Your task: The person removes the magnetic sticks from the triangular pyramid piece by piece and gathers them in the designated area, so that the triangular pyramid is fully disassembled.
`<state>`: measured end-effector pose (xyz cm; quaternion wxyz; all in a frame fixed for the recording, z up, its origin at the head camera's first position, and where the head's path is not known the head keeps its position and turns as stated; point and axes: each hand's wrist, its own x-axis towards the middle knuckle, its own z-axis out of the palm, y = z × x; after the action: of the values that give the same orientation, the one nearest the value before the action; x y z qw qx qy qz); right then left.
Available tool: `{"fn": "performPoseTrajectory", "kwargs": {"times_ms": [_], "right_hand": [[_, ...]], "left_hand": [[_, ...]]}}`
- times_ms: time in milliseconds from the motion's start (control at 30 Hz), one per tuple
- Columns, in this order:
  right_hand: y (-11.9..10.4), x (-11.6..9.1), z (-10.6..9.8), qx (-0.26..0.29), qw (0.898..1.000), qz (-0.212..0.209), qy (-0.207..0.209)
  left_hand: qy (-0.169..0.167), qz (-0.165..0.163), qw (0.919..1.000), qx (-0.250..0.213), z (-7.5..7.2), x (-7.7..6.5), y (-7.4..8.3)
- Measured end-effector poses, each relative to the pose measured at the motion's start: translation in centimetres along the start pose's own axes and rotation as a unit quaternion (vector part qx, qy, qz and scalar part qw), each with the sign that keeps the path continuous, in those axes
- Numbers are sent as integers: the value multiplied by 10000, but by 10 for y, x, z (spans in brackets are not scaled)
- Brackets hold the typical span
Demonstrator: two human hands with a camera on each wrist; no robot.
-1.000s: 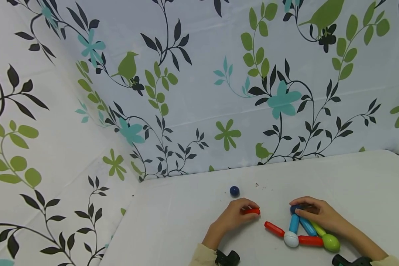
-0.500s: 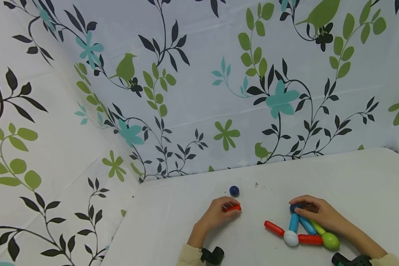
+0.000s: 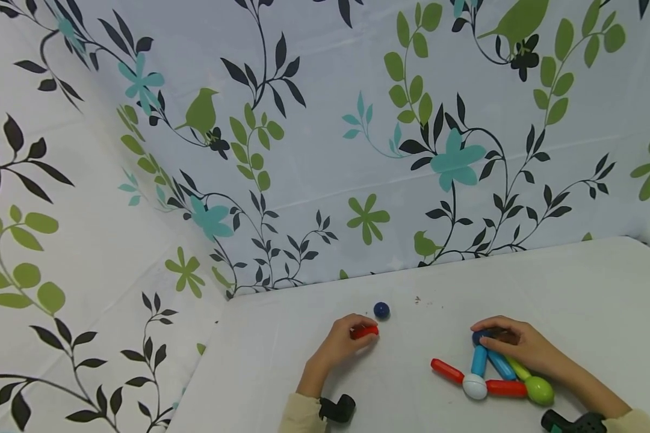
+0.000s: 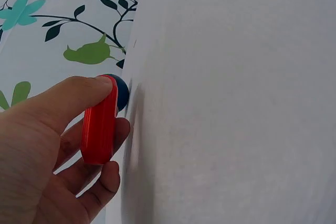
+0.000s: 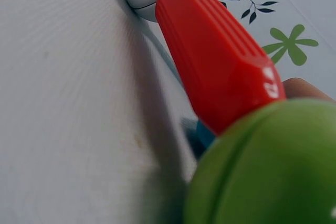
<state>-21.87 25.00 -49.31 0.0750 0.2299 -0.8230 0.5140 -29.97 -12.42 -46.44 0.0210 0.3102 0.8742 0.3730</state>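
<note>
My left hand [image 3: 340, 343] pinches a short red rod [image 4: 100, 127] between thumb and fingers, close to a loose dark blue ball [image 3: 381, 310] on the table. In the left wrist view that ball shows behind the rod's far end. My right hand [image 3: 525, 346] grips another dark blue ball [image 3: 479, 337], the top corner of a joined shape. Two light blue rods [image 3: 479, 361] and a lime green rod [image 3: 519, 368] run from that corner. A white ball [image 3: 474, 386], a red rod [image 5: 215, 51] and a green ball [image 3: 539, 391] form the near side.
A second red rod [image 3: 447, 371] sticks out leftward from the white ball. The white table [image 3: 271, 361] ends at a cloth backdrop [image 3: 303, 150] printed with leaves and birds. Small brown specks [image 3: 417, 300] lie on the table near its far edge.
My left hand has moved left and slightly away from me with the red rod, from beside the joined shape to near the loose blue ball. The right hand stays at its corner.
</note>
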Motion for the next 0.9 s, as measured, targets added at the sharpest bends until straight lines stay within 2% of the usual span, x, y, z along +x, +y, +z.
{"fn": "performPoseTrajectory", "kwargs": {"times_ms": [233, 500, 900], "right_hand": [[2, -1, 0, 46, 10000, -24, -8], [3, -1, 0, 69, 10000, -40, -34], [3, -1, -1, 74, 10000, 14, -33]], "left_hand": [[79, -146, 9997, 162, -3, 5, -9], [342, -259, 9985, 339, -4, 11, -16], [773, -338, 9925, 887, -1, 18, -17]]}}
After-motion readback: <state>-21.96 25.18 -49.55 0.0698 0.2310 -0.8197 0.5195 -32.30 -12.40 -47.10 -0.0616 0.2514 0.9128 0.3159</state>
